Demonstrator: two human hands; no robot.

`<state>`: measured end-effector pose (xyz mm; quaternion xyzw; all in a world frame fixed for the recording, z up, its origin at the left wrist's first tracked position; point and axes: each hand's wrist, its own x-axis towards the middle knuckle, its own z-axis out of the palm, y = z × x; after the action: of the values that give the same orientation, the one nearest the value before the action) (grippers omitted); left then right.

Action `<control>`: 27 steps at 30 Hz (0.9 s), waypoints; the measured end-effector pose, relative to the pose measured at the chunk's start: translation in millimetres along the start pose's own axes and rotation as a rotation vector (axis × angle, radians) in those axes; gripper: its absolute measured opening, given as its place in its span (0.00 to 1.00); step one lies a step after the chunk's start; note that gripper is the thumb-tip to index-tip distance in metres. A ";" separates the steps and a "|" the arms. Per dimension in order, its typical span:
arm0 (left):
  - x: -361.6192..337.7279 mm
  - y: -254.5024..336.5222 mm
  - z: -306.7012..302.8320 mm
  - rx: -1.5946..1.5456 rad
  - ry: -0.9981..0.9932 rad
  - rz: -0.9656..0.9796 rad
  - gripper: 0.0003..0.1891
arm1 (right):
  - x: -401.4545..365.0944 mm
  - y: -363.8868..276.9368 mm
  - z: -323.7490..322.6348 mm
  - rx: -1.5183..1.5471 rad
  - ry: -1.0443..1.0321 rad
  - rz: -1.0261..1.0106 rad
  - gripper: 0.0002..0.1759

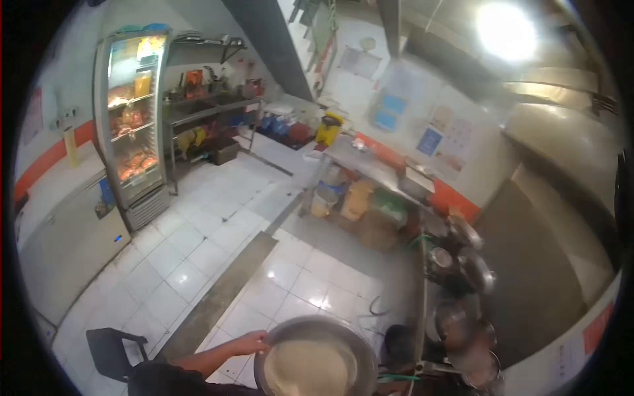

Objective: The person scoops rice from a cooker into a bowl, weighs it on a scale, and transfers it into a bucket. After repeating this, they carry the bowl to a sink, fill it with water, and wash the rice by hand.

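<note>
At the bottom of the view is a large round metal basin [366, 346], held low in front of my body. A pale, creamy-beige mass [309, 367] fills much of its inside; whether it is dough or batter I cannot tell. My left hand [253, 342] is closed on the basin's left rim, its forearm reaching in from a dark sleeve [165, 379]. My right hand is out of sight. Just right of the basin runs a stove with several metal pots [462, 333].
A dark stool [113, 353] stands at lower left, near a chest freezer [72, 237]. A lit glass-door fridge [135, 119] and sink counter [211, 105] line the back left. A drain strip [218, 290] crosses the white tiles. A steel worktable [370, 162] with tubs beneath stands ahead.
</note>
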<state>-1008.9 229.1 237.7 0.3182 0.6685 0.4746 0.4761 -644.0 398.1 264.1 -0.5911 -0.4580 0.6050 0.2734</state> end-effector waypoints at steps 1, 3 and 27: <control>14.8 -0.3 -16.6 -0.011 0.070 -0.035 0.24 | 31.9 -3.5 15.2 -0.001 -0.038 0.008 0.15; 9.9 32.4 -50.1 -0.007 0.241 -0.164 0.26 | 96.5 -10.4 50.5 0.001 -0.147 0.011 0.15; 354.3 100.5 -566.8 -0.411 0.920 -0.259 0.15 | 437.2 -367.2 792.2 -0.182 -0.648 -0.054 0.25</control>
<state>-1665.5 386.9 268.1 -0.1088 0.7355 0.6240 0.2404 -1552.7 754.7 289.2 -0.3776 -0.5886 0.7108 0.0757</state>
